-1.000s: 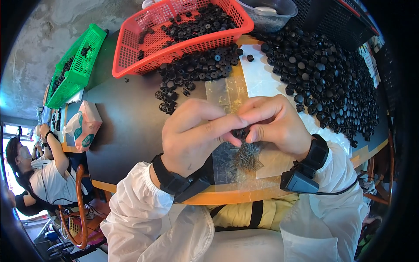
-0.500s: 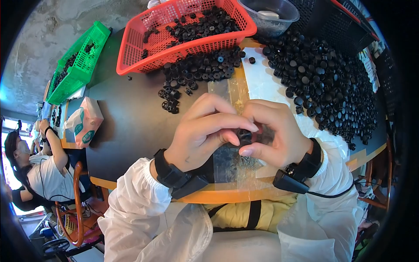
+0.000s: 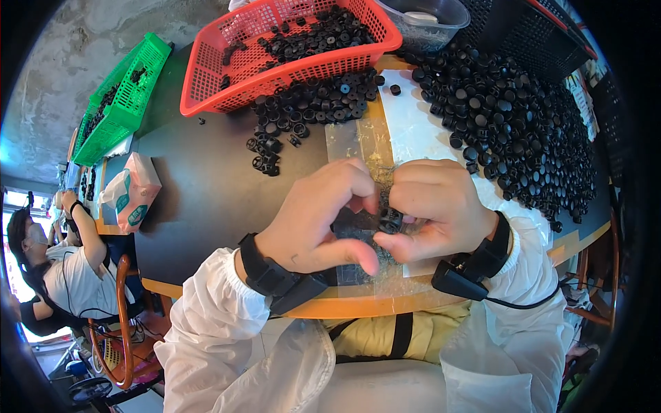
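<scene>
In the middle of the table, close to its front edge, my right hand [image 3: 441,206] pinches a small round black plastic part [image 3: 391,220] between thumb and fingers. Opposite it, my left hand [image 3: 320,217] is open, its thumb spread away from the curled fingers and nothing in its grasp. The left fingertips are close to the part but look apart from it. Beneath both hands lies a clear plastic sheet [image 3: 351,265] strewn with fine shavings. A loose pile of black ring-shaped parts [image 3: 296,110] is beyond my left hand.
A red basket [image 3: 289,79] holding black parts stands at the far side. Right of it are a clear tub [image 3: 441,34], a black crate [image 3: 537,41] and a large heap of black caps [image 3: 509,131]. Leftward are a tissue pack [image 3: 138,193], a green basket [image 3: 131,103] and a seated person [image 3: 76,268].
My left hand has let go of the black part; its thumb has swung down and away from the fingers. The right fingers have curled in and keep hold of the part.
</scene>
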`<action>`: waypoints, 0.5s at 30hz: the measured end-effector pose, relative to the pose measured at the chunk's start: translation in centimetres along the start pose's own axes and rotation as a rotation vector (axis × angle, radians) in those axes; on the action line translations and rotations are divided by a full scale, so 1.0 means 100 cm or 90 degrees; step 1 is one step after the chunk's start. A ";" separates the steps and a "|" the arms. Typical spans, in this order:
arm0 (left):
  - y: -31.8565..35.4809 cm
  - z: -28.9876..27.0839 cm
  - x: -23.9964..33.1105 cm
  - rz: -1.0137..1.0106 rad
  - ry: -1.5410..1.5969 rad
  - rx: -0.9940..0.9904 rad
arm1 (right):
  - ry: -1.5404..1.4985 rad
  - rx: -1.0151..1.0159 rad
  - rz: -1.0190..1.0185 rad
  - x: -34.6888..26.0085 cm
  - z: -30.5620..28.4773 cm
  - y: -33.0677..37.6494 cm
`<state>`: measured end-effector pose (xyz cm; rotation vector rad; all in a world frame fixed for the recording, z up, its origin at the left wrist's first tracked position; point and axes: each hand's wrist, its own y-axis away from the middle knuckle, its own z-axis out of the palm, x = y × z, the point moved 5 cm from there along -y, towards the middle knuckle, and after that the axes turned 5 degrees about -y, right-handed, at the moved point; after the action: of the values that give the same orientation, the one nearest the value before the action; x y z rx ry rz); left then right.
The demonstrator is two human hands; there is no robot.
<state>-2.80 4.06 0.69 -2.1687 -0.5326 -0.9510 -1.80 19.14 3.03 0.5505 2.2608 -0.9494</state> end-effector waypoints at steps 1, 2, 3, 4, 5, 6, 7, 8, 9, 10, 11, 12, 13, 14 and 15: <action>0.000 0.002 0.001 -0.021 -0.013 0.005 | 0.000 0.001 0.004 0.002 0.001 0.001; 0.000 0.002 0.004 -0.024 -0.013 0.005 | 0.032 0.001 -0.023 0.002 0.002 0.002; 0.001 0.002 0.006 -0.031 -0.060 -0.005 | 0.065 0.002 -0.050 0.002 0.004 0.002; 0.001 0.002 0.007 -0.038 -0.106 -0.016 | 0.063 0.002 -0.050 0.002 0.005 0.001; 0.001 0.002 0.008 -0.039 -0.104 -0.016 | 0.077 0.005 -0.046 0.002 0.006 0.002; 0.001 0.001 0.009 -0.022 -0.167 -0.011 | 0.091 0.009 -0.043 0.002 0.006 0.002; 0.000 0.001 0.011 -0.004 -0.229 -0.006 | 0.091 0.008 -0.041 0.004 0.007 0.002; 0.000 0.001 0.011 -0.005 -0.229 -0.006 | 0.100 0.017 -0.039 0.007 0.008 0.003; 0.000 0.002 0.009 -0.029 -0.248 -0.036 | 0.109 0.026 -0.036 0.009 0.009 0.004; 0.000 0.003 0.007 -0.053 -0.268 -0.066 | 0.109 0.027 -0.036 0.009 0.009 0.005; 0.000 0.004 0.006 -0.053 -0.268 -0.066 | 0.121 0.020 -0.030 0.008 0.010 0.006; 0.000 0.005 0.004 -0.047 -0.253 -0.075 | 0.133 0.014 -0.023 0.008 0.012 0.007; 0.000 0.007 0.003 -0.040 -0.237 -0.083 | 0.133 0.014 -0.024 0.007 0.011 0.007; 0.001 0.007 0.002 -0.041 -0.239 -0.082 | 0.130 0.013 -0.024 0.005 0.012 0.006; 0.001 0.007 0.002 -0.027 -0.231 -0.076 | 0.128 0.013 -0.024 0.003 0.012 0.005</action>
<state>-2.29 4.48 0.42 -2.4631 -0.7106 -0.6239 -1.30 18.59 1.92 0.6393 2.4500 -0.9743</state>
